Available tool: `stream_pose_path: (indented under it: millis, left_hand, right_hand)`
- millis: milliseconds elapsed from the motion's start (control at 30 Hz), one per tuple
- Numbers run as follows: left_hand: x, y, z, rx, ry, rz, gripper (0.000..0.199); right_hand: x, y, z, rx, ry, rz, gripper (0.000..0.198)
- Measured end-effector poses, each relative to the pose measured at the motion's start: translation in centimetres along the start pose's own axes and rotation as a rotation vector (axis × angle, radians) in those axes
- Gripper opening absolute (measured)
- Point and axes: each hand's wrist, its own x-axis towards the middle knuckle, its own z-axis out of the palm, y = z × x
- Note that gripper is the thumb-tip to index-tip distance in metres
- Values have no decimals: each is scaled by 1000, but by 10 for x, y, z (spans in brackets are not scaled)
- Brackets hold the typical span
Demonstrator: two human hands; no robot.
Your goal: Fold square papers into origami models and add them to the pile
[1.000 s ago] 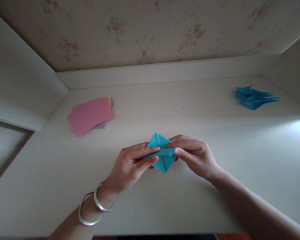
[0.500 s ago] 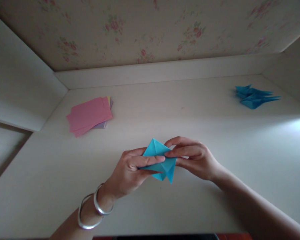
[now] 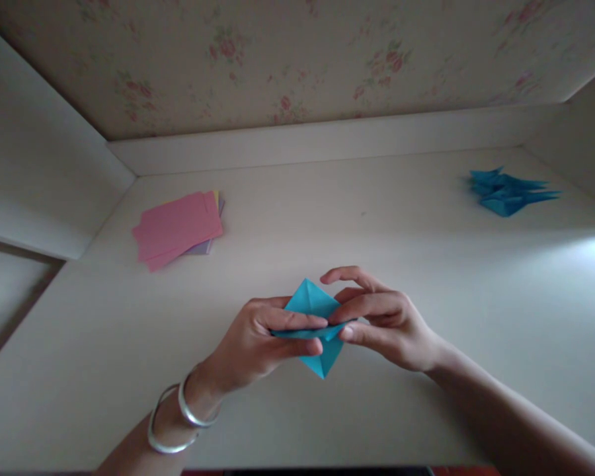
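A partly folded blue origami paper (image 3: pixel 313 299) is held up between both hands above the white table. My left hand (image 3: pixel 265 336) grips its left side, with the index finger along the near fold and the thumb just below. On the right side, my right hand (image 3: pixel 381 318) pinches a folded edge between thumb and fingers, while one finger is lifted clear of the sheet. One pointed corner of the paper stands up at the back and another points down toward me. The layers under my fingers are hidden.
A stack of pink paper sheets (image 3: pixel 178 228), with yellow and purple edges showing beneath, lies at the left on the white table (image 3: pixel 287 218). Several blue folded paper pieces (image 3: pixel 513 192) rest at the far right. A flowered wall (image 3: pixel 287 66) rises behind.
My right thumb has come round to the near side and closes on the paper's edge. The small near-right flap is no longer hanging, and one right finger has lifted off the sheet.
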Motion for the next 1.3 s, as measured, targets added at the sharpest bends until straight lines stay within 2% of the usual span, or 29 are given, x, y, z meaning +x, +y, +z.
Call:
stream_pose_path:
  millis: [67,200,500,733,1100,1300]
  left_hand:
    - [0,2,0,62,-11,17,18]
    - [0,5,2,178,53,40,41]
    - [1,7,7,155,215,-5,20]
    - [0,8,12,378,344,105,11]
    - [-4,-5,19,330,510,59,12]
    - [-1,-6,19,250,489,55,20]
  right_hand:
    - [-1,-3,2,-4,19,26,9]
    - [-3,-7,4,-54,130,88,19]
    - [-5,-4,8,-106,323,97,12]
    - [-7,-2,13,-160,349,78,10]
    - [-3,-2,23,-215,448,123,14]
    - [-1,0,26,-272,469,124,17]
